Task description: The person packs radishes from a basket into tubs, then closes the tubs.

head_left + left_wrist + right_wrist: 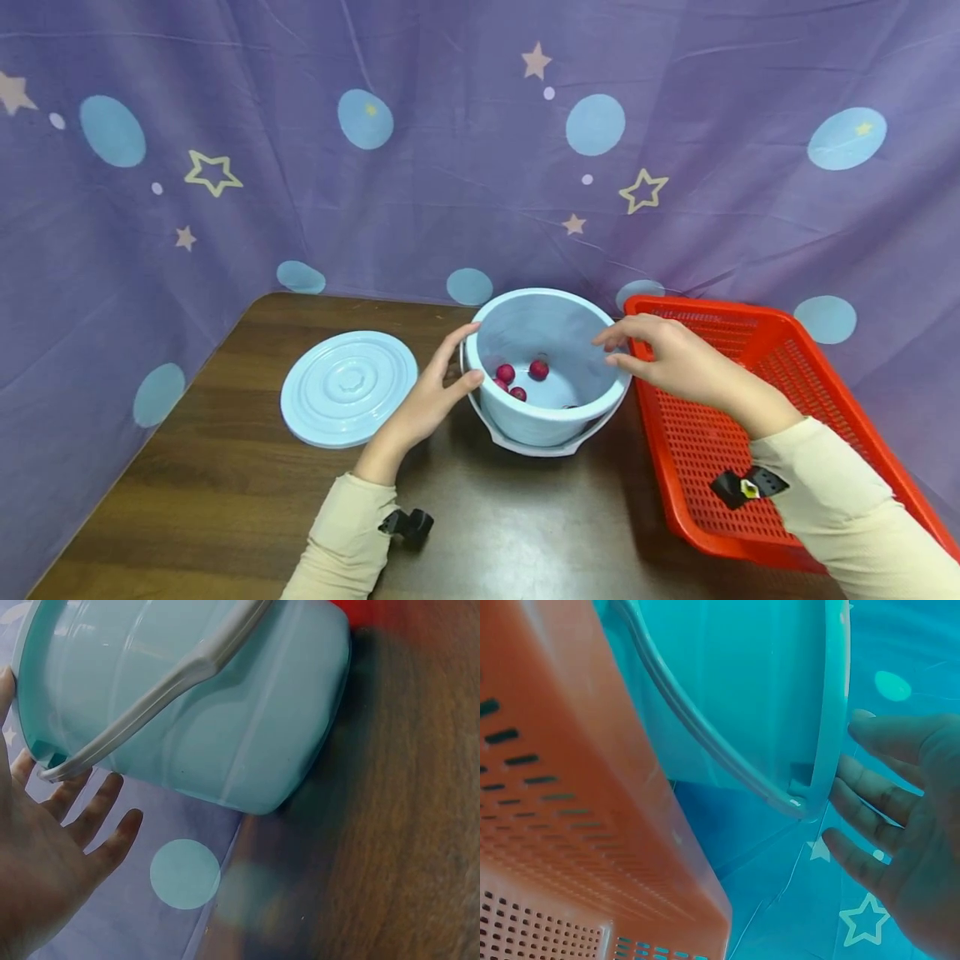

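Note:
A light blue bucket (540,429) stands upright on the table, its pale handle (150,709) lowered against the near side. Inside on its floor lie several small dark red balls (538,369); what they are exactly is too small to tell. My left hand (431,400) is at the bucket's left rim, thumb and fingers spread, fingertips at the rim in the left wrist view. On the opposite side my right hand (667,358) hovers at the right rim with its fingers loosely bent and nothing between them.
A round light blue lid (348,387) lies flat on the wooden table (202,467) to the left. Close on the bucket's right stands a red perforated basket (693,450), partly under the right forearm. A purple patterned curtain (465,167) hangs behind the table.

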The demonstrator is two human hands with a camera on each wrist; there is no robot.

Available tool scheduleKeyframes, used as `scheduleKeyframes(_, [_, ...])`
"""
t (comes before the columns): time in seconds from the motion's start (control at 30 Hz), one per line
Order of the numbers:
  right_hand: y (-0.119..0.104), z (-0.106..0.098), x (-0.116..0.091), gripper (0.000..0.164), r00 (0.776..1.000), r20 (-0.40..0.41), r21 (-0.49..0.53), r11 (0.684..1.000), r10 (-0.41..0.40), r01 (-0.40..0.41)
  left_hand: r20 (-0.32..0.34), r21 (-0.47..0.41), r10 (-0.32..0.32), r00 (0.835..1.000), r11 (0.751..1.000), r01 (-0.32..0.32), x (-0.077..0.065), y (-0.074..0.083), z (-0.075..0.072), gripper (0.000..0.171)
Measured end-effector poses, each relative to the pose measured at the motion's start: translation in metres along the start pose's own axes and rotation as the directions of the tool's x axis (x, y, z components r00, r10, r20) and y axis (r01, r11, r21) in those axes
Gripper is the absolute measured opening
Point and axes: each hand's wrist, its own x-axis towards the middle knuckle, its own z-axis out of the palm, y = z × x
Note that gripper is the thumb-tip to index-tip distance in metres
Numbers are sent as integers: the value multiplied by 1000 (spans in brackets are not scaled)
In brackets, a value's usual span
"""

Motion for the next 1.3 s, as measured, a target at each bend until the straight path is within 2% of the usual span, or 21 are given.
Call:
scheduleKeyframes(0.17, [-7,-1,-4,26,998,27,15,998,63,-63,-30,78,55,998,996,-52,2,0,1,71])
scheduleKeyframes(0.33, [-19,0,-6,30,993,32,-18,994,112,-112,-60,151,103,993,984,-93,2,3,0,79])
scheduleKeyframes(0.5, [-37,2,-10,34,987,-8,-47,986,161,-161,-63,191,121,991,976,-107,0,7,-3,73])
scheduleKeyframes(0.63, [-55,7,-14,34,983,-67,-34,984,171,-173,-92,217,139,986,969,-117,-6,10,-11,67])
scheduleKeyframes(0.87, [-90,24,-12,29,976,-176,121,987,125,-105,-142,241,109,984,968,-72,-23,18,-39,61])
scheduleKeyframes(1.03, [-113,42,0,25,955,-291,254,967,52,24,-142,323,89,986,945,-39,-35,29,-66,61])
scheduleKeyframes(1.2, [-134,68,16,21,932,-363,370,915,-15,159,-154,380,78,985,925,-14,-52,31,-90,60])
scheduleKeyframes(1.3, [-143,86,26,21,941,-337,484,854,-21,192,-170,392,47,984,920,24,-63,27,-102,61])
